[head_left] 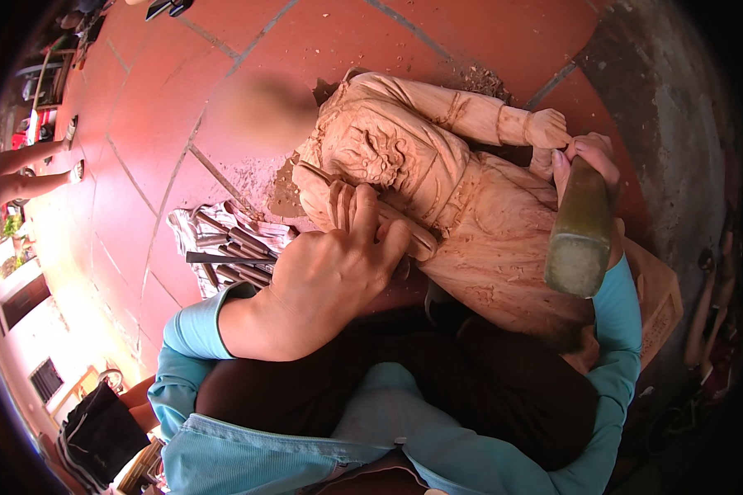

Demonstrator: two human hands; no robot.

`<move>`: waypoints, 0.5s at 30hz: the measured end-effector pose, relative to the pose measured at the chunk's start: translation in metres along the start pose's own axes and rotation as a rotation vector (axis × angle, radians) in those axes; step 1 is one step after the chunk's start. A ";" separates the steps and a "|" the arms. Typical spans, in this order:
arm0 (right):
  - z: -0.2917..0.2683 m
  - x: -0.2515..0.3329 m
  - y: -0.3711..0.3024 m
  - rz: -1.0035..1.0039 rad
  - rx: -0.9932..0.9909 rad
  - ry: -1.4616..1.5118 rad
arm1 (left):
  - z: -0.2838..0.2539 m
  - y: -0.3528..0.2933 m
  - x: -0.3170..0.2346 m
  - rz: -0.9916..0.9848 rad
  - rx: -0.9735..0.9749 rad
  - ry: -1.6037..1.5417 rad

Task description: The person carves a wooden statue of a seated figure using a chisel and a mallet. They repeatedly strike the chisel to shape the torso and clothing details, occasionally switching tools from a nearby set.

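Observation:
A carved wooden statue (487, 223) of a robed figure lies across the floor in front of my lap, a relief face on its chest. My left hand (330, 264) rests over the statue's near arm, its fingers curled around a slim carving chisel (315, 172). One end of the chisel sticks out beyond my fingers; its other end is hard to make out. At the right, by the statue's carved fist, my right hand (596, 157) grips a thick wooden mallet (582, 235), its blunt end pointing toward me.
Several carving tools (239, 247) lie on a striped cloth (182, 227) left of the statue. Wood chips (485, 82) are scattered on the red tiled floor (157, 99). A wooden block (652, 289) lies at the right. Another person's legs (33, 173) show at the far left.

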State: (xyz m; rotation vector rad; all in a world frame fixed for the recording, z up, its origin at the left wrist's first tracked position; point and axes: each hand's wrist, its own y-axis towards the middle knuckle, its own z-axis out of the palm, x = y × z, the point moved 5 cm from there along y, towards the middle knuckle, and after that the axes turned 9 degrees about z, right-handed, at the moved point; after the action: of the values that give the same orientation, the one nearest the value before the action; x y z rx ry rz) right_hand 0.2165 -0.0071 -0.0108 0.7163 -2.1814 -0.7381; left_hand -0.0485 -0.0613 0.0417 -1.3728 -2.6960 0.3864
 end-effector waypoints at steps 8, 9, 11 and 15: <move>0.000 0.000 -0.001 0.012 -0.013 0.015 | -0.007 0.010 -0.002 0.267 -0.020 -0.640; 0.000 -0.001 -0.001 0.015 -0.013 0.016 | -0.012 0.009 -0.013 0.415 -0.018 -0.883; 0.001 -0.002 -0.003 0.032 -0.016 0.010 | -0.020 0.003 -0.029 0.709 -0.013 -1.030; 0.001 -0.003 -0.004 0.035 -0.015 0.004 | -0.014 0.005 -0.025 0.497 0.025 -0.624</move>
State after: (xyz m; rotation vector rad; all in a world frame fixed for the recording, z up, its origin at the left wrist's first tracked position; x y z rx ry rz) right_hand 0.2189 -0.0076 -0.0157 0.6706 -2.1770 -0.7333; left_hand -0.0267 -0.0762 0.0542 -2.2210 -2.7038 1.0362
